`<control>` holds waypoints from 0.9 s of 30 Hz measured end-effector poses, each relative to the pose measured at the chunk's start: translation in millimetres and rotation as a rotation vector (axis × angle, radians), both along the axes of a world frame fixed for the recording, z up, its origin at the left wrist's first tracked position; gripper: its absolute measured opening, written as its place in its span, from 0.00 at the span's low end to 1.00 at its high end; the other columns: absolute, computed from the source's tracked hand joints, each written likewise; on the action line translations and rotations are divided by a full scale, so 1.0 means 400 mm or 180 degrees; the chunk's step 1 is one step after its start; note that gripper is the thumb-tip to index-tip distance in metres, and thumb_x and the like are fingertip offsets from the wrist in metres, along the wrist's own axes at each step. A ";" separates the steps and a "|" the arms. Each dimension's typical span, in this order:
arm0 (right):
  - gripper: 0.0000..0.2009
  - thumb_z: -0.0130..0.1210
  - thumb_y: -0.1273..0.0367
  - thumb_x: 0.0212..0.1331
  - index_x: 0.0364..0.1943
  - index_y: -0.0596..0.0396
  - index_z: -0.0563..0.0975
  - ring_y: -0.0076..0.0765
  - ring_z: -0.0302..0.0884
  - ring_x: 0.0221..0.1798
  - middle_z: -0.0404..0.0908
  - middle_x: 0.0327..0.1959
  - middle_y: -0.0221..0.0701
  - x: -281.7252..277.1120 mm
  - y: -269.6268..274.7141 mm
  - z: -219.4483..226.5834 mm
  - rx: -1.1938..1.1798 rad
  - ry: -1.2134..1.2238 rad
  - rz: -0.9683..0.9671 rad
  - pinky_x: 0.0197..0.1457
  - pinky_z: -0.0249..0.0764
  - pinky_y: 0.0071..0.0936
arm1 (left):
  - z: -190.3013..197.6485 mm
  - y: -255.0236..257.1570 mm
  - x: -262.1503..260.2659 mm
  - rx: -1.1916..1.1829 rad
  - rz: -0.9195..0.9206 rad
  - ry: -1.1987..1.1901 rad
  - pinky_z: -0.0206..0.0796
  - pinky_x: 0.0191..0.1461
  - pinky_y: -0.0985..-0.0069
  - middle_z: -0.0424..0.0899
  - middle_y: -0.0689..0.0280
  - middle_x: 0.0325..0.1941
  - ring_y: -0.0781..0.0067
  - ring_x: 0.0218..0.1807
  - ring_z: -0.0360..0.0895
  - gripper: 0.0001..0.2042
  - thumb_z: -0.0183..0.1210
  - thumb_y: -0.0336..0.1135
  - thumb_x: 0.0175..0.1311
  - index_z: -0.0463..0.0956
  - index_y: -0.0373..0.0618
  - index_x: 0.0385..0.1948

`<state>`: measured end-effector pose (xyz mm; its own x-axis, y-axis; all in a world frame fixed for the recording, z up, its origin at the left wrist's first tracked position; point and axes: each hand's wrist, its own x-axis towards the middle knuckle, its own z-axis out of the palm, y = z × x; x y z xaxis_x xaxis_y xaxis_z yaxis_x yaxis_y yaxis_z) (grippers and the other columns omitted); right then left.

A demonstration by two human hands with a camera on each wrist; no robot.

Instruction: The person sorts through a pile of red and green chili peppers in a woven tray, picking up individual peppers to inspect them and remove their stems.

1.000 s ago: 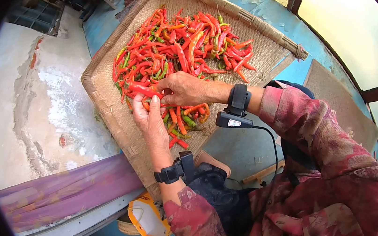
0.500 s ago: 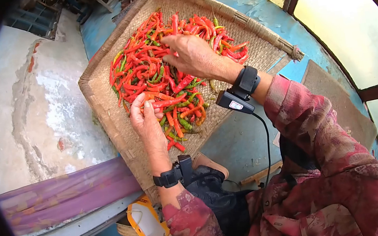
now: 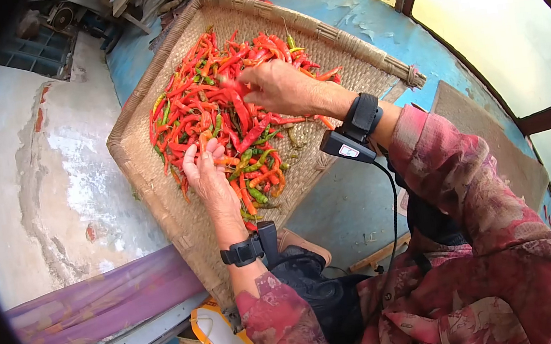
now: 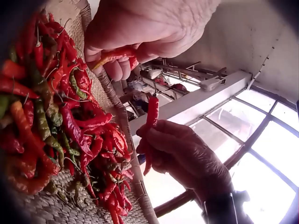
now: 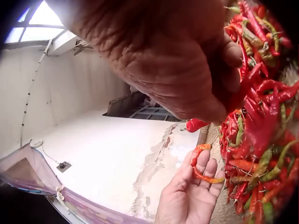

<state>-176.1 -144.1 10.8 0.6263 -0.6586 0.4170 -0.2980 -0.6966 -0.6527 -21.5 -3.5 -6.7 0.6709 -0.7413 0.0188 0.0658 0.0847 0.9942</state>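
A heap of chili peppers (image 3: pixel 192 106), mostly red with some green and orange, lies in a woven tray (image 3: pixel 153 180). Over the near left of the heap, my left hand (image 3: pixel 211 183) is turned palm up. A curved orange chili pepper (image 5: pixel 195 161) lies across its loosely bent fingers, against the thumb. My right hand (image 3: pixel 286 88) is above the middle of the heap. Between its thumb and fingers it pinches a red chili pepper (image 4: pixel 152 112), whose stem end points up in the left wrist view. The back of that hand covers part of the heap in the head view.
To the left stands a worn wall (image 3: pixel 82 168) with a purple cloth (image 3: pixel 105 299) below it. An orange-rimmed object (image 3: pixel 220 333) sits beneath the tray's near corner. Framed windows (image 3: pixel 498 28) line the right side, and a brown board (image 3: pixel 485 146) lies there.
My hands, together a second ago, have drawn apart, the right going out over the heap. The long red chili pepper has left my left hand, whose fingers have loosened.
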 end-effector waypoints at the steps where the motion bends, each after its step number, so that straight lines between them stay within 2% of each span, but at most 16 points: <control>1: 0.12 0.58 0.66 0.49 0.36 0.58 0.77 0.47 0.77 0.34 0.78 0.26 0.43 0.000 -0.008 -0.002 0.0002 -0.0001 -0.0013 0.40 0.72 0.40 | 0.001 -0.007 0.000 -0.0046 -0.0236 0.0071 0.62 0.52 0.73 0.74 0.56 0.49 0.69 0.47 0.72 0.16 0.47 0.38 0.66 0.60 0.41 0.51; 3: 0.15 0.57 0.66 0.50 0.40 0.60 0.76 0.49 0.77 0.34 0.78 0.26 0.45 0.004 -0.020 -0.008 -0.0666 -0.0845 -0.0580 0.41 0.73 0.40 | -0.007 -0.019 -0.016 -0.0092 -0.0377 0.0159 0.62 0.52 0.73 0.73 0.56 0.50 0.69 0.47 0.72 0.15 0.47 0.39 0.66 0.61 0.41 0.50; 4: 0.15 0.56 0.63 0.53 0.39 0.61 0.77 0.50 0.77 0.33 0.78 0.26 0.45 0.006 -0.006 -0.008 -0.0599 -0.0858 -0.0446 0.38 0.73 0.39 | -0.005 -0.026 -0.031 -0.0145 -0.0507 0.0250 0.62 0.53 0.72 0.73 0.56 0.50 0.69 0.47 0.72 0.15 0.48 0.39 0.66 0.62 0.41 0.48; 6: 0.16 0.56 0.60 0.54 0.34 0.61 0.78 0.49 0.78 0.30 0.78 0.25 0.44 -0.004 0.019 -0.010 0.0286 -0.0275 0.0513 0.35 0.73 0.38 | -0.003 -0.039 -0.051 -0.0214 -0.0568 0.0262 0.64 0.51 0.74 0.75 0.59 0.46 0.72 0.45 0.73 0.13 0.49 0.39 0.66 0.64 0.41 0.45; 7: 0.17 0.56 0.58 0.55 0.31 0.61 0.79 0.45 0.77 0.28 0.78 0.23 0.44 -0.009 0.036 -0.005 0.0621 -0.0233 0.0780 0.33 0.71 0.37 | -0.009 -0.047 -0.056 -0.0260 -0.0711 0.0144 0.65 0.49 0.76 0.75 0.61 0.43 0.74 0.43 0.73 0.12 0.50 0.38 0.66 0.65 0.41 0.44; 9: 0.16 0.58 0.59 0.53 0.26 0.61 0.77 0.42 0.75 0.24 0.76 0.20 0.42 0.009 0.053 -0.029 0.0696 -0.0339 0.0553 0.29 0.69 0.36 | -0.015 -0.057 -0.081 -0.0193 -0.0852 -0.0195 0.66 0.45 0.81 0.76 0.67 0.37 0.80 0.38 0.73 0.10 0.53 0.35 0.64 0.68 0.41 0.42; 14: 0.13 0.58 0.63 0.51 0.22 0.62 0.75 0.41 0.74 0.22 0.73 0.16 0.43 0.002 0.023 -0.040 0.0577 -0.0671 0.0239 0.27 0.68 0.37 | -0.018 -0.074 -0.105 -0.0005 -0.1009 -0.0553 0.66 0.45 0.81 0.77 0.66 0.38 0.78 0.38 0.73 0.11 0.57 0.35 0.61 0.71 0.40 0.42; 16: 0.11 0.57 0.66 0.50 0.22 0.62 0.75 0.41 0.73 0.21 0.71 0.15 0.43 -0.018 -0.001 -0.019 0.0617 -0.0515 0.0058 0.27 0.68 0.37 | -0.035 -0.077 -0.084 0.0655 -0.0956 -0.2433 0.67 0.44 0.80 0.77 0.65 0.39 0.78 0.39 0.74 0.14 0.59 0.34 0.59 0.71 0.39 0.44; 17: 0.13 0.57 0.65 0.49 0.21 0.63 0.74 0.40 0.72 0.20 0.72 0.16 0.43 -0.031 -0.016 -0.004 0.0546 -0.0364 -0.0052 0.27 0.68 0.37 | -0.041 -0.077 -0.084 0.1130 -0.0849 -0.3052 0.67 0.45 0.74 0.77 0.60 0.38 0.67 0.39 0.75 0.15 0.61 0.33 0.54 0.72 0.40 0.43; 18: 0.13 0.57 0.65 0.51 0.24 0.63 0.75 0.38 0.73 0.20 0.73 0.16 0.42 -0.036 -0.029 -0.004 0.0478 -0.0501 -0.0141 0.27 0.68 0.36 | -0.053 -0.075 -0.079 0.1130 -0.0838 -0.3051 0.67 0.45 0.74 0.77 0.60 0.38 0.67 0.39 0.75 0.15 0.61 0.33 0.54 0.72 0.40 0.43; 20: 0.14 0.57 0.63 0.49 0.26 0.64 0.75 0.53 0.76 0.27 0.76 0.21 0.49 -0.044 -0.056 -0.002 0.0733 -0.1075 -0.0241 0.33 0.72 0.42 | -0.086 -0.072 -0.070 0.1498 -0.0542 -0.5018 0.67 0.45 0.67 0.77 0.56 0.38 0.57 0.40 0.74 0.16 0.61 0.31 0.51 0.73 0.43 0.43; 21: 0.15 0.56 0.63 0.52 0.32 0.65 0.74 0.54 0.76 0.29 0.76 0.23 0.50 -0.049 -0.072 0.000 0.0875 -0.1036 -0.0235 0.35 0.72 0.42 | -0.097 -0.074 -0.063 0.1744 -0.0608 -0.5012 0.65 0.46 0.62 0.77 0.56 0.39 0.54 0.42 0.72 0.15 0.61 0.31 0.50 0.73 0.43 0.41; 24: 0.15 0.55 0.64 0.52 0.33 0.67 0.73 0.54 0.76 0.31 0.76 0.24 0.51 -0.071 -0.082 0.020 0.0486 -0.0676 -0.0697 0.36 0.72 0.42 | -0.098 -0.078 -0.046 0.1974 -0.0619 -0.5018 0.66 0.44 0.63 0.77 0.57 0.36 0.52 0.40 0.73 0.13 0.60 0.31 0.51 0.72 0.44 0.39; 25: 0.14 0.54 0.65 0.52 0.33 0.66 0.75 0.55 0.76 0.31 0.76 0.23 0.49 -0.071 -0.077 0.017 0.0280 -0.0715 -0.0669 0.36 0.72 0.42 | -0.094 -0.076 -0.037 0.2009 -0.0595 -0.5028 0.66 0.44 0.63 0.77 0.57 0.36 0.52 0.40 0.73 0.13 0.60 0.31 0.51 0.72 0.44 0.39; 26: 0.14 0.54 0.65 0.52 0.33 0.66 0.75 0.55 0.76 0.31 0.76 0.23 0.49 -0.068 -0.068 0.014 0.0298 -0.0746 -0.0633 0.36 0.72 0.42 | -0.085 -0.075 -0.024 0.1837 -0.0280 -0.4762 0.67 0.40 0.66 0.77 0.59 0.33 0.56 0.37 0.74 0.11 0.59 0.31 0.53 0.72 0.42 0.38; 27: 0.15 0.54 0.65 0.53 0.39 0.64 0.74 0.48 0.78 0.30 0.78 0.24 0.46 -0.064 -0.055 0.006 0.0304 -0.0642 -0.0403 0.34 0.73 0.38 | -0.077 -0.073 -0.011 0.1659 0.0031 -0.4499 0.68 0.37 0.69 0.77 0.61 0.31 0.61 0.33 0.75 0.10 0.58 0.32 0.55 0.71 0.41 0.37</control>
<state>-201.7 -166.2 13.3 0.4468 -0.7689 0.4573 -0.2361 -0.5944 -0.7687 -25.8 -32.8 -37.6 0.3307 -0.8643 0.3790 -0.9435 -0.2933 0.1544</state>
